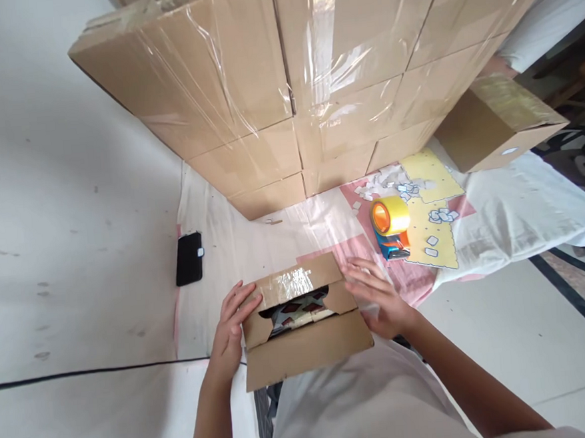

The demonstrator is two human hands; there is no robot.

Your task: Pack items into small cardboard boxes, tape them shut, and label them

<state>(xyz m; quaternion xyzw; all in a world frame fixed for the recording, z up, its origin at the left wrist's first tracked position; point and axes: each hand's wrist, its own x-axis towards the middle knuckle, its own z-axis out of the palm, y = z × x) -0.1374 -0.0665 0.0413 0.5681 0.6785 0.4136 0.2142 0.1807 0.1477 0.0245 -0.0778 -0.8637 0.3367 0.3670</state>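
Note:
A small cardboard box [309, 351] sits close to my body at the table's near edge, its top flaps partly open. Clear tape shines on its far flap. Through the gap between the flaps, patterned contents [299, 310] in dark, red and pale tones show; I cannot make out what they are. My left hand [232, 326] grips the box's left side, fingers over the corner of the far flap. On the right side, my right hand [379, 299] holds the box with fingers along the edge. The undersides of both grips are hidden.
Beyond stands a tall stack of taped cartons [343, 88]. A yellow tape roll on a blue dispenser [391, 229] lies to the right, near small white stickers [442, 215]. A black phone [189, 258] rests left by the wall. At right, another person's hand [497, 66] touches a carton [496, 121].

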